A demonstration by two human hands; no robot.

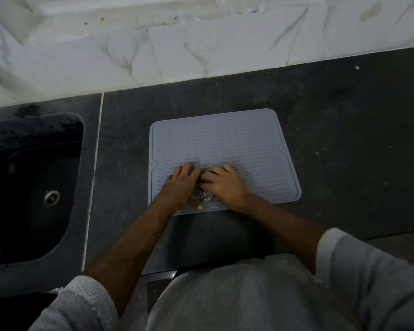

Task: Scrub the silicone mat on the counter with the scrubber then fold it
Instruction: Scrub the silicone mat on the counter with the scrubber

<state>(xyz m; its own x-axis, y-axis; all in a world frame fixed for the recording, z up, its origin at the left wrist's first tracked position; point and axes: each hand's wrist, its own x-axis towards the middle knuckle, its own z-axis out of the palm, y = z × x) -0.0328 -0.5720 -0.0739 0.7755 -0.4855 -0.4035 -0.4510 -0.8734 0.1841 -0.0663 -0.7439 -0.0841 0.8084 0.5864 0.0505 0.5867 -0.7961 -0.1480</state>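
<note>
Dark counter (344, 130) lies bare right of and behind the mat (215, 139); the sink (31, 182) drops away left.

Counter (344, 130): dark speckled stone, pale flecks toward 3 o'clock.
Sink (34, 187): black basin sunk into the counter at 9 o'clock.
Drain (51, 198): round metal, on the basin floor.
Wall (201, 51): white marble-veined tiles along 12 o'clock, stained.
</note>
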